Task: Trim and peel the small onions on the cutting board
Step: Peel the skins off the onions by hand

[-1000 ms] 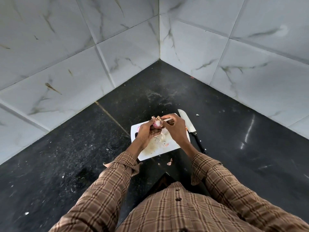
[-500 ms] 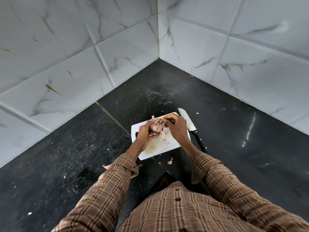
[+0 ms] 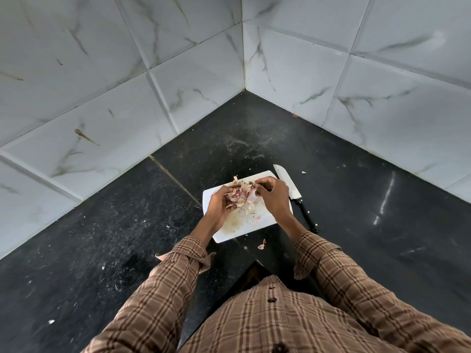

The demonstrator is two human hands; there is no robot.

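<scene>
Firmly cupped: left hand [image 3: 221, 203] curls round small, light onion [image 3: 237, 195].
Skin: papery, tears easily; right hand [image 3: 270, 192] pinches its loose edge.

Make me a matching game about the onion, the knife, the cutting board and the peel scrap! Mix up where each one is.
Things:
1. onion
2. knife
3. cutting board
4. peel scrap

Places:
A. on the black counter, just off the board's near edge
B. held in the left hand
C. under both hands
D. on the counter, along the board's right side

Pairs: 1-B, 2-D, 3-C, 4-A
</scene>
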